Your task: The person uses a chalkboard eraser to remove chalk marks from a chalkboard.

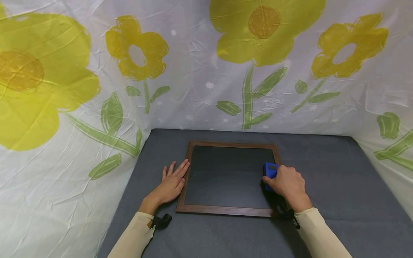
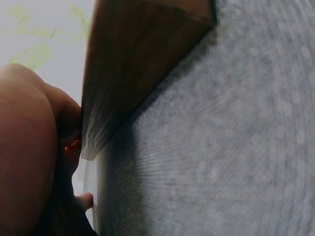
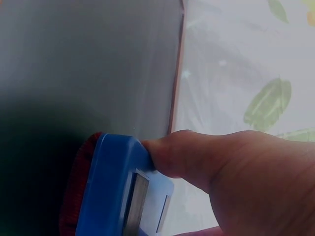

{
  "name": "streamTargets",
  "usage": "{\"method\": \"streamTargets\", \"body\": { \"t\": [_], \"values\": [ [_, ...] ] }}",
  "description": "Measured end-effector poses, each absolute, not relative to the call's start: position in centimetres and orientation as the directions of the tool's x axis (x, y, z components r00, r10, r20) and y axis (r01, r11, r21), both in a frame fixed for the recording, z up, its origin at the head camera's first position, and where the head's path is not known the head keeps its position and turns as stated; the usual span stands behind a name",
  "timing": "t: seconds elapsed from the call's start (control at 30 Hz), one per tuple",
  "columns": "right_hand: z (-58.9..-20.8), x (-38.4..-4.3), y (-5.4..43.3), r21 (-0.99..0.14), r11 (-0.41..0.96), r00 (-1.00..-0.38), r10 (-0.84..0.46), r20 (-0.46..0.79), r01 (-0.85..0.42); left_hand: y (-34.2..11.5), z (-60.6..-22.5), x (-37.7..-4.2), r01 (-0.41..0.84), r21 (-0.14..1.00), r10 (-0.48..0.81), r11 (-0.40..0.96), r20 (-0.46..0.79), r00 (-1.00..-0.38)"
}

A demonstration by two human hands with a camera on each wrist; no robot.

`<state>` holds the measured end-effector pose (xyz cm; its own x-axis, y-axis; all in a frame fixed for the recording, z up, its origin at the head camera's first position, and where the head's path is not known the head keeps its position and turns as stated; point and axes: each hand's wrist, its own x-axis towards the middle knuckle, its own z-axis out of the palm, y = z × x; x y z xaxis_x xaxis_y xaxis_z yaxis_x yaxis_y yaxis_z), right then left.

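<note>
A chalkboard (image 1: 226,175) in a brown wooden frame lies on the dark grey table. My right hand (image 1: 288,182) grips a blue board eraser (image 1: 270,171) at the right part of the board. In the right wrist view, the thumb presses against the side of the eraser (image 3: 110,182), and its dark red felt (image 3: 76,191) faces the black surface. My left hand (image 1: 171,184) rests its extended fingers on the left edge of the frame. The left wrist view shows the side of the wooden frame (image 2: 128,64) close up, with part of the left hand (image 2: 29,142) beside it.
The dark grey cloth-covered table (image 1: 335,200) extends around the board. Behind and at both sides hangs a white curtain (image 1: 190,71) with yellow flowers and green leaves. A black strap device (image 1: 162,221) sits at the left wrist.
</note>
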<state>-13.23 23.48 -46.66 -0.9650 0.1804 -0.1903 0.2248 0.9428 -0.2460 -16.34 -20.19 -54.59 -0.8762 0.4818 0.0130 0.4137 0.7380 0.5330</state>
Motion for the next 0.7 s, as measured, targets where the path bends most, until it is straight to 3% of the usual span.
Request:
{"method": "streamTargets", "body": {
  "t": [0.7],
  "values": [
    [-46.71, -13.16, 23.32, -0.239, 0.950, -0.972, 0.166, -0.164, 0.202, -20.15, -54.69, -16.25, 0.410, 0.542, 0.479, 0.734, 0.016, -0.878]
  ]
}}
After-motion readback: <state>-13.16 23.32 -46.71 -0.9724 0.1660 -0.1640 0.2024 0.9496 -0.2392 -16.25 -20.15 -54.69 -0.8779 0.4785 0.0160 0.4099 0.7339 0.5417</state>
